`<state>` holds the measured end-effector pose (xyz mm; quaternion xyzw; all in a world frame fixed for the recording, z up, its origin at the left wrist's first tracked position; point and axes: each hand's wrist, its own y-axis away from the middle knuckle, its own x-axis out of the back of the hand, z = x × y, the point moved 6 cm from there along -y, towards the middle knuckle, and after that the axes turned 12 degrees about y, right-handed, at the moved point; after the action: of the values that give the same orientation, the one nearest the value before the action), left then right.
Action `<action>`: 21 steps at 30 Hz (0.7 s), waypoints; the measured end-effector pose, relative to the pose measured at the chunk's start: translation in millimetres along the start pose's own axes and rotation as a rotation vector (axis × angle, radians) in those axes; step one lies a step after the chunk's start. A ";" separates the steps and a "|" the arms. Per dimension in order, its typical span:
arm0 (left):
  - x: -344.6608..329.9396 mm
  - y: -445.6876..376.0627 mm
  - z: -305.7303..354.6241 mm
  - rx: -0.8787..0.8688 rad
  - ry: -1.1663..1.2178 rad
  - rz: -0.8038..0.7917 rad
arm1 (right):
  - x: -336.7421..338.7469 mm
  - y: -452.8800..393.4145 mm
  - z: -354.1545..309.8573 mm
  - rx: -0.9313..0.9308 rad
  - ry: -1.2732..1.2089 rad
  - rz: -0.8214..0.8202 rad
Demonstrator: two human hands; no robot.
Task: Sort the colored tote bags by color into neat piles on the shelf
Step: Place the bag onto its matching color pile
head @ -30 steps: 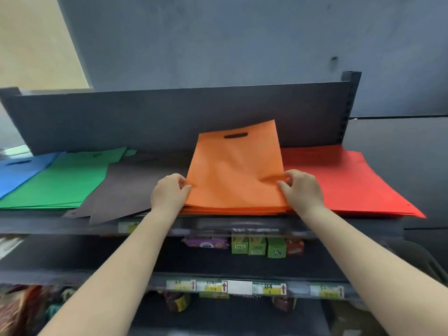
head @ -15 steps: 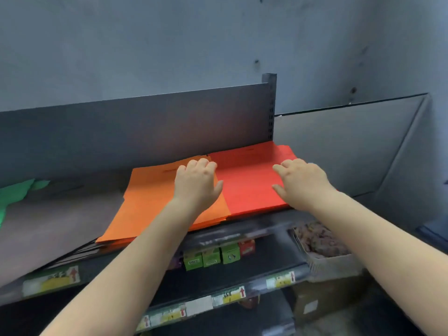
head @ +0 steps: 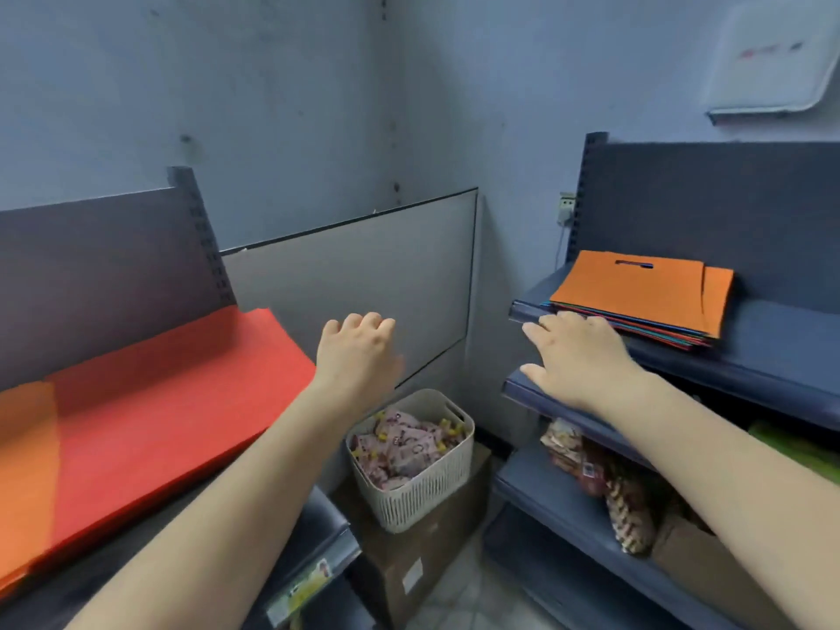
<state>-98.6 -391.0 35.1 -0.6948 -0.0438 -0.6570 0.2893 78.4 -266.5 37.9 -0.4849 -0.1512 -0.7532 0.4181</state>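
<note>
On the right-hand shelf (head: 772,352) lies a mixed stack of tote bags (head: 636,297), an orange one on top with its handle slot toward the back panel — red, blue and green edges show beneath it at the front. The stack's long side runs along the shelf, and its near-left corner sits closest to the right hand (head: 575,356). That hand hovers just in front of the shelf's edge, fingers (head: 538,331) spread and relaxed, gripping nothing; whether the tips touch the stack's corner cannot be told. The left hand (head: 357,350) hangs in mid-air between the two shelves, fingers loosely curled and empty, well apart from the stack. Lower left, the sorted red pile (head: 172,416) lies flat beside an orange pile (head: 27,466) on the other shelf. The right hand is clearly the nearer one, so the next bag probably comes off the top from that corner, up and to its right.
</note>
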 end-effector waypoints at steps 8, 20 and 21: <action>-47.0 -64.2 128.7 -0.197 0.090 -0.024 | -67.7 25.8 109.9 -0.209 0.012 -0.097; -125.9 -185.1 229.8 -0.387 0.225 -0.104 | -150.8 -16.2 184.1 -0.432 -0.122 -0.205; -134.4 -197.2 235.2 -0.397 0.241 -0.117 | -157.5 -21.2 190.4 -0.468 -0.159 -0.215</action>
<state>5.4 -76.6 -15.9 -0.6508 0.0810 -0.7467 0.1114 205.4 -57.0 -1.1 -0.6069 -0.0559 -0.7673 0.1992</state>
